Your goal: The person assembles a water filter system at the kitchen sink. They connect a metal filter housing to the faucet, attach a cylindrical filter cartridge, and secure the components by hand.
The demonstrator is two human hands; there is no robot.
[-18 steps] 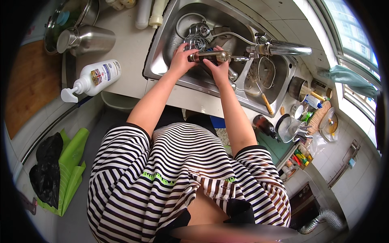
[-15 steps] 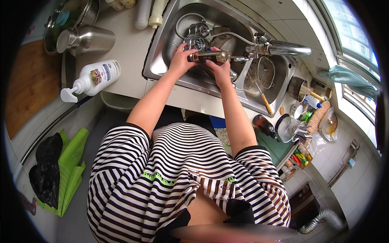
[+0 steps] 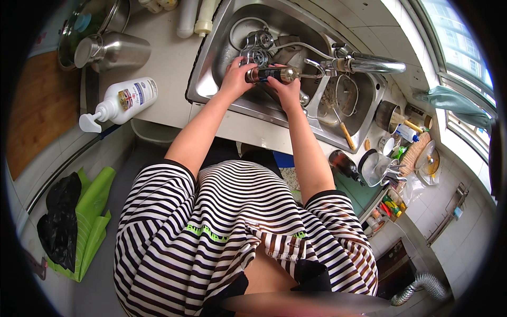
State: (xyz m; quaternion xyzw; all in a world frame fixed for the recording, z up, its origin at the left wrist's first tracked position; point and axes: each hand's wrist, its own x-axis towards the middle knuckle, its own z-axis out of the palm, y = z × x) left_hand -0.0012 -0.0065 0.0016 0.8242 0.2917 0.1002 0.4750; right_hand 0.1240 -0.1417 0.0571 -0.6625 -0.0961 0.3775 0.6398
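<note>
Over the left basin of the steel sink [image 3: 196,91] I hold a dark glass bottle [image 3: 260,74] with a printed label, lying on its side. Its base is to the left and its clear, amber-tinted shoulder to the right. My left hand [image 3: 236,79] is closed round the base end. My right hand [image 3: 285,94] grips it near the shoulder from the near side. Past the neck curves a thin shiny metal spout [image 3: 316,65]; I cannot tell whether it joins the bottle. Clear glassware [image 3: 256,55] lies in the basin just beyond my left hand.
A chrome faucet [image 3: 372,64] reaches over the sink's right part, where a wooden-handled strainer [image 3: 346,134] lies. On the left counter are a white pump bottle [image 3: 129,100] and a steel canister [image 3: 119,51]. A brown bottle [image 3: 344,162] and several kitchen things crowd the right side.
The bottle has turned about its length in my hands, so its label shows differently. The thin spout now shows as a raised curve instead of a nearly straight piece. My arms have barely moved.
</note>
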